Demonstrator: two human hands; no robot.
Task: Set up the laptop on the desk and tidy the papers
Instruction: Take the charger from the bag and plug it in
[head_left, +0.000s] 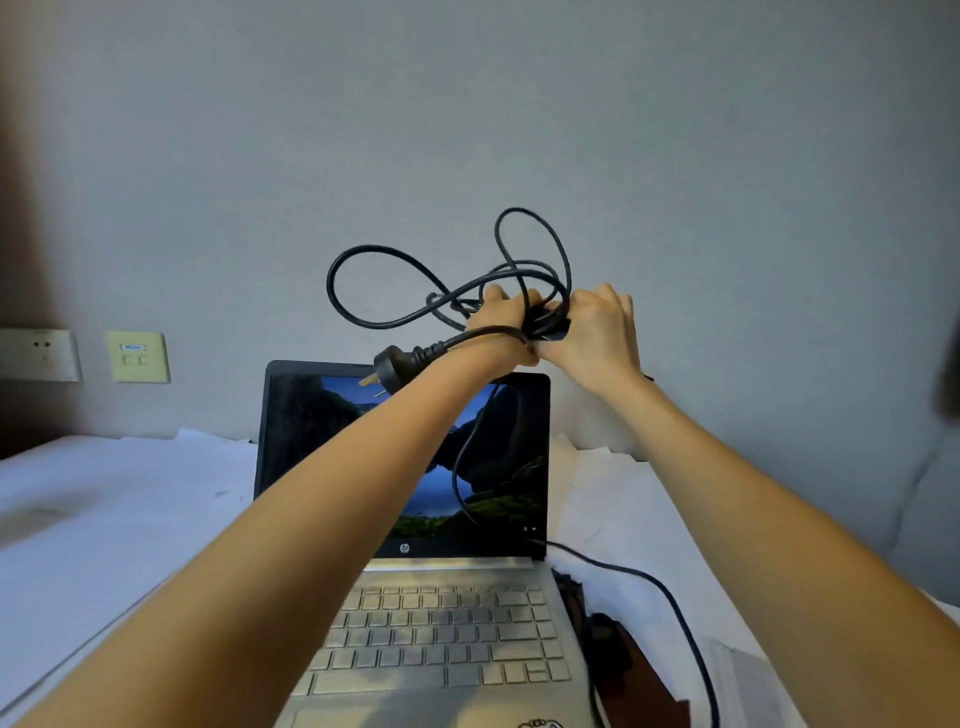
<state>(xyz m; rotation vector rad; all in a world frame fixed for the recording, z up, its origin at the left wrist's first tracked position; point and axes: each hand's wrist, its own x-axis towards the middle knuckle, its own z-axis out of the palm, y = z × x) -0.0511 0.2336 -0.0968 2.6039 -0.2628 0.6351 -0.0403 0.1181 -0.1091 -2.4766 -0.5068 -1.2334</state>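
Head view: a tangled black power cable (462, 338) is held up above the open, lit laptop (441, 623), the fingers of the left hand (498, 319) and right hand (597, 332) clamped round its loops. Its plug (389, 366) hangs beside the left wrist. White papers (130, 493) are spread on both sides of the laptop

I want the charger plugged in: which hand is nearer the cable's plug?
Left. The plug hangs just below the left hand, its cable crossing that wrist; the right hand grips the cable farther right.
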